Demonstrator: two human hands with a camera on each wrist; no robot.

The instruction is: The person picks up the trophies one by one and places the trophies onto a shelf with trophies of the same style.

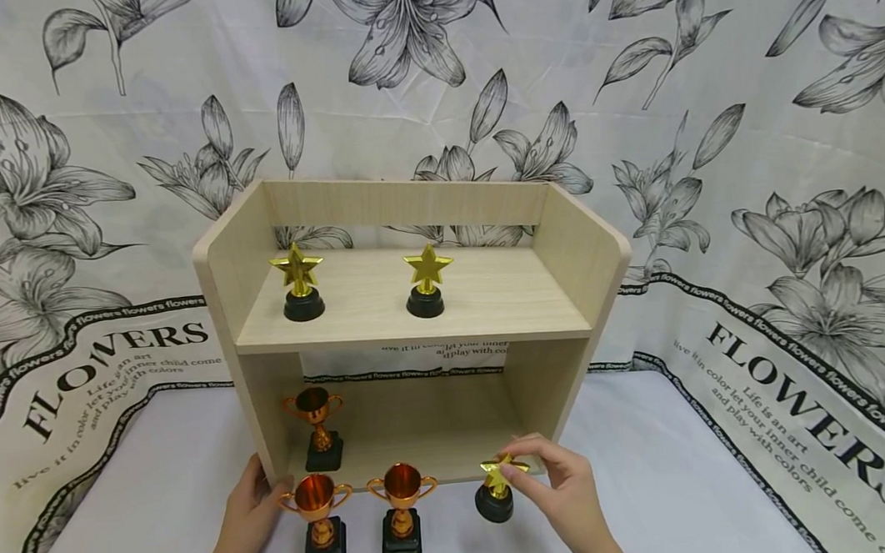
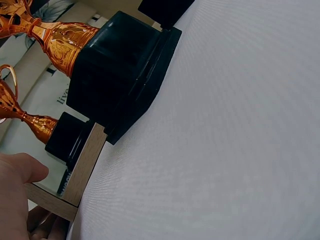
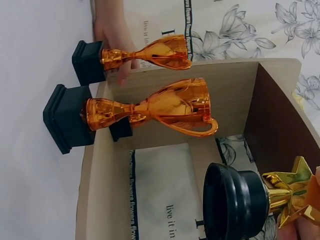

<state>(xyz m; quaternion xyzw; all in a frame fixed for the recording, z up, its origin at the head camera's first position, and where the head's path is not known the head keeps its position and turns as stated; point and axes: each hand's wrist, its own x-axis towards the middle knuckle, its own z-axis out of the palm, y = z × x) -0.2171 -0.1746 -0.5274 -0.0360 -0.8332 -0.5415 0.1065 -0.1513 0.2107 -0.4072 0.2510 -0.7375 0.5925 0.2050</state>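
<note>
My right hand (image 1: pixel 566 491) pinches a gold star trophy (image 1: pixel 494 489) by its star, its round black base hanging tilted in front of the shelf's lower right front edge. At the lower left corner, my left hand (image 1: pixel 248 520) grips the side panel of the wooden shelf (image 1: pixel 416 342), thumb on the inner side and fingers outside, as the left wrist view shows. Two orange-gold cup trophies, a left one (image 1: pixel 316 521) and a right one (image 1: pixel 402 512), stand on the white cloth before the shelf. A third cup trophy (image 1: pixel 320 429) stands inside the lower compartment at left.
On the upper board stand two more gold star trophies, one at left (image 1: pixel 300 282) and one near the middle (image 1: pixel 427 281). Behind the shelf hangs a flower-printed cloth (image 1: pixel 433 101). Side panels bound both levels, and a white cloth (image 1: pixel 671 482) covers the table.
</note>
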